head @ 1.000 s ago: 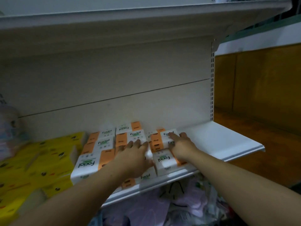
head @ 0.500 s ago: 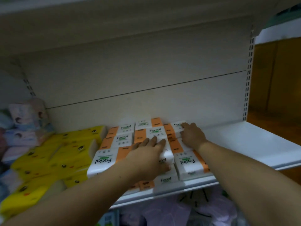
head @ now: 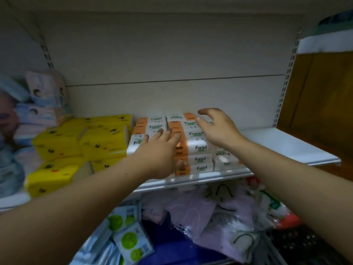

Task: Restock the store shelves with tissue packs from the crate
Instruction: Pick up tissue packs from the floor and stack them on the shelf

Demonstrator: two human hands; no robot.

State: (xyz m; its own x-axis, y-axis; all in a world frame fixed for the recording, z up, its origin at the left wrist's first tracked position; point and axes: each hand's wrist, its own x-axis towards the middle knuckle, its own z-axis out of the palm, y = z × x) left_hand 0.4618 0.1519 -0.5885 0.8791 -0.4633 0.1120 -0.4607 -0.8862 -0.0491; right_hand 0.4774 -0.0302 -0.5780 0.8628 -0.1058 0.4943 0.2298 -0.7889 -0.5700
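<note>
The right hand [head: 215, 129] has come up off the back row since half a second ago; it was curled down on a rear pack, and now it's raised with fingers spread. The left hand [head: 160, 152] has slid a touch leftward across the stack.

Nearest to us, below the shelf lip, there's a jumble of lilac bags [head: 193, 213] and some packets with green circles [head: 129, 240], all a bit soft in focus. Both bare forearms reach up and over them.

On to the white shelf [head: 286, 146]: the orange-and-white tissue packs [head: 198, 148] sit stacked in tight rows in its middle, printed "Facial", running from the front edge to the back. The left hand lies flat on top of the front-left packs, fingers straight and together, gripping nothing. The right hand is over the rear right packs, fingers wide and loosely curved, holding nothing; whether its fingertips touch the wrapping I can't quite tell from here.

Just beside the stack on the left, the yellow packs [head: 80, 144] are piled two high, touching the orange ones. Farther left, pastel packs [head: 44, 104] lean in a blurred heap.

Behind it all, the pale back panel [head: 172, 60] and, at the right, the slotted upright [head: 286, 83].
</note>
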